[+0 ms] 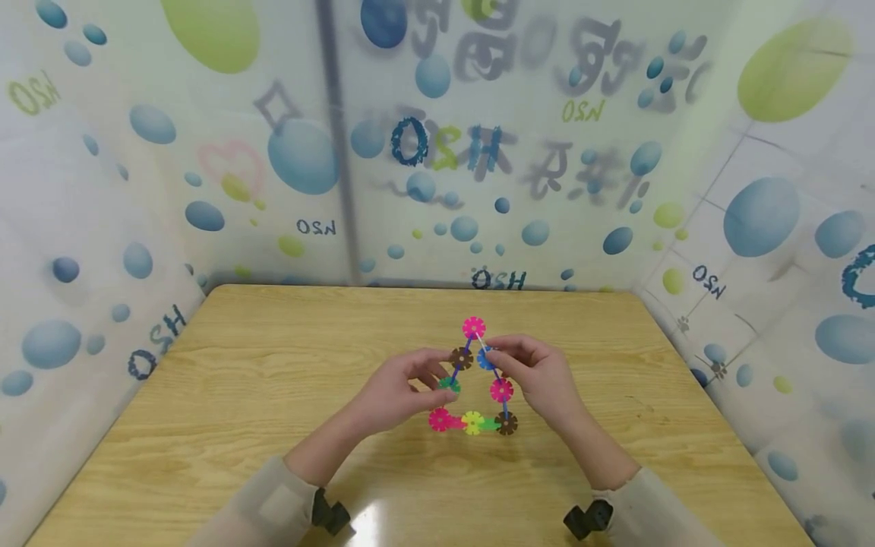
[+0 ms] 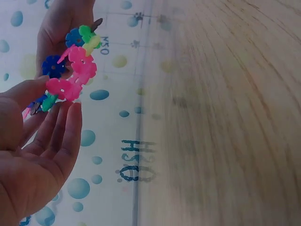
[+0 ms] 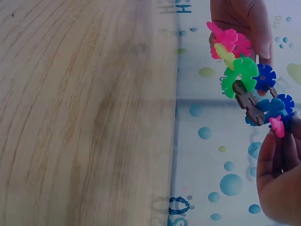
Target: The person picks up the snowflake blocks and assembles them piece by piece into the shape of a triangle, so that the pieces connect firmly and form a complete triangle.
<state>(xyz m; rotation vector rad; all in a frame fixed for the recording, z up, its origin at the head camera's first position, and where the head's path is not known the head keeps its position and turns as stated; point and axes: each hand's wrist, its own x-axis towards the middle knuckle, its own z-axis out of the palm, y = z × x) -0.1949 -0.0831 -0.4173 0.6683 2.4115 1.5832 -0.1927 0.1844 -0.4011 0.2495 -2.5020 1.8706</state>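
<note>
A triangle of linked plastic snowflake discs [image 1: 472, 423] is held up above the table. A pink disc [image 1: 474, 328] forms its top corner, and a pink disc [image 1: 440, 419] and a brown disc [image 1: 506, 423] form the lower corners. My left hand [image 1: 391, 391] pinches the left side at a green disc [image 1: 449, 386], below another brown disc [image 1: 461, 358]. On the right side, my right hand [image 1: 543, 378] pinches near a blue disc [image 1: 486, 358], above a pink one [image 1: 502, 390]. Both wrist views show the linked discs between the two hands, partly covered by fingers.
The wooden table [image 1: 273, 342] spreads beneath both hands. Pale curtains [image 1: 437, 251] with blue and green dots and lettering rise behind the table and along both sides. A small black device [image 1: 330, 514] sits on the left wrist, another [image 1: 589, 519] on the right.
</note>
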